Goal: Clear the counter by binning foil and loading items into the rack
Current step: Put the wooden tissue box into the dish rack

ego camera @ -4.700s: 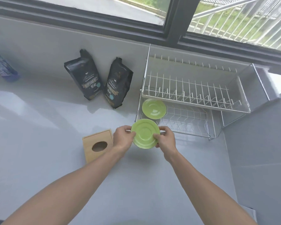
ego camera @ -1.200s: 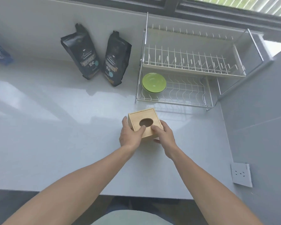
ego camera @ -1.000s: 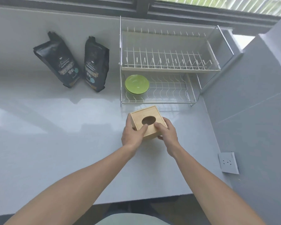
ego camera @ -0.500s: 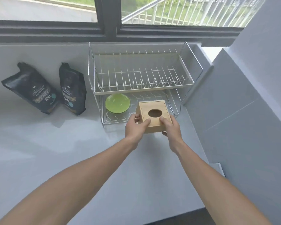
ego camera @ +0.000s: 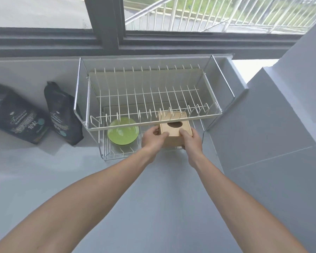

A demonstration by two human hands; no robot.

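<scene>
Under the rack's point(ego camera: 153, 99) upper tier, both hands' fingers point(ego camera: 163, 134) grip the wooden box point(ego camera: 174, 133).

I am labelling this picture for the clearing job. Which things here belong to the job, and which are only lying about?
Part of the job:
- wooden box, held by left hand and right hand
- dish rack
- green plates on its lower shelf

Only lying about:
- two black bags on the counter

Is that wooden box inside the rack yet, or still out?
Partly in: the wooden box sits under the rack top shelf, near end held by both hands.
</scene>
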